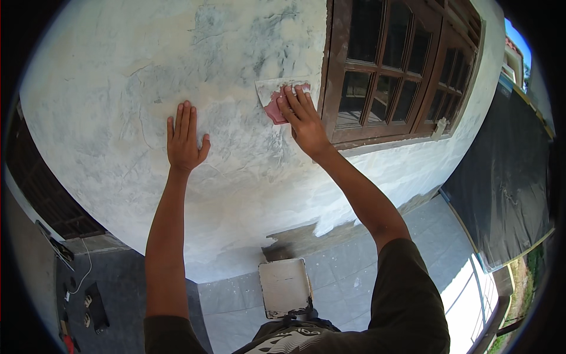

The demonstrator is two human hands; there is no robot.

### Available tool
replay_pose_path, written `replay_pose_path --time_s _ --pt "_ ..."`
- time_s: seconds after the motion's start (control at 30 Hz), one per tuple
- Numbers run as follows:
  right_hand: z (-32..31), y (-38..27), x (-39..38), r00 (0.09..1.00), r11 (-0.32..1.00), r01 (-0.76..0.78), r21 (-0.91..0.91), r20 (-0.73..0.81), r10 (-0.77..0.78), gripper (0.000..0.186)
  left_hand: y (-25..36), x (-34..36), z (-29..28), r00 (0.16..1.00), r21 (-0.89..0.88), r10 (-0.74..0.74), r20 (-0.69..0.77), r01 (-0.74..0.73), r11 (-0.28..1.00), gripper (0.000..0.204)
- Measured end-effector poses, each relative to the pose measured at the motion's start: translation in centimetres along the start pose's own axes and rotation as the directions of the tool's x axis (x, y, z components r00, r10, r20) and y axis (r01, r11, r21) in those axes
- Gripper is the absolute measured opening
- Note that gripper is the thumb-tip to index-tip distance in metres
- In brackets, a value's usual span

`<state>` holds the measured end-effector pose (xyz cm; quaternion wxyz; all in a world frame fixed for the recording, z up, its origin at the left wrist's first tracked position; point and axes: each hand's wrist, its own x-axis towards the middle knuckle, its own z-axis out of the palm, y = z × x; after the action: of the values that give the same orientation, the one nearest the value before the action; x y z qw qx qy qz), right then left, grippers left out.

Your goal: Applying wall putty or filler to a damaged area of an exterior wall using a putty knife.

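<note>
Scraper (272, 97) under right hand (303, 118), on wall (118, 71).

The wall (236, 71) was off-white, mottled with grey-blue smears and pale cream patches. The scraper (277, 97) pressed against it had a whitish, putty-smeared blade and a dull red-pink handle. The window frame (330, 76) was dark brown wood around dark panes. The floor tiles (365, 277) were grey, flecked with white spots. The square board (285, 288) below was off-white with dirty edges. The sheet (501, 177) at the right was black. The person's sleeves (407, 295) were dark olive-brown.
</note>
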<state>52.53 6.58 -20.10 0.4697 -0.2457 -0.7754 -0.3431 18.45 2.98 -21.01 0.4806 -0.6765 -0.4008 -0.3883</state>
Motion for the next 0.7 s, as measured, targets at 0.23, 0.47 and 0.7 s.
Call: replay_pose_path --time_s 0.23,0.47,0.7 --pt "-3.3 -6.6 -8.4 0.950 0.863 -0.271 0.426 0.262 0.169 0.054 -0.2 -0.2 0.1 1.000 0.010 0.003 -0.006 -0.003 1.000 0.071" --pt "-3.9 0.3 5.5 0.966 0.974 -0.190 0.119 -0.156 0.208 0.061 -0.1 0.2 -0.3 1.000 0.005 -0.007 0.007 0.007 1.000 0.071" --pt "0.8 -5.4 -3.9 0.990 0.998 -0.040 -0.048 0.134 0.046 0.061 0.2 -0.4 0.0 1.000 0.006 -0.006 0.024 0.006 1.000 0.072"
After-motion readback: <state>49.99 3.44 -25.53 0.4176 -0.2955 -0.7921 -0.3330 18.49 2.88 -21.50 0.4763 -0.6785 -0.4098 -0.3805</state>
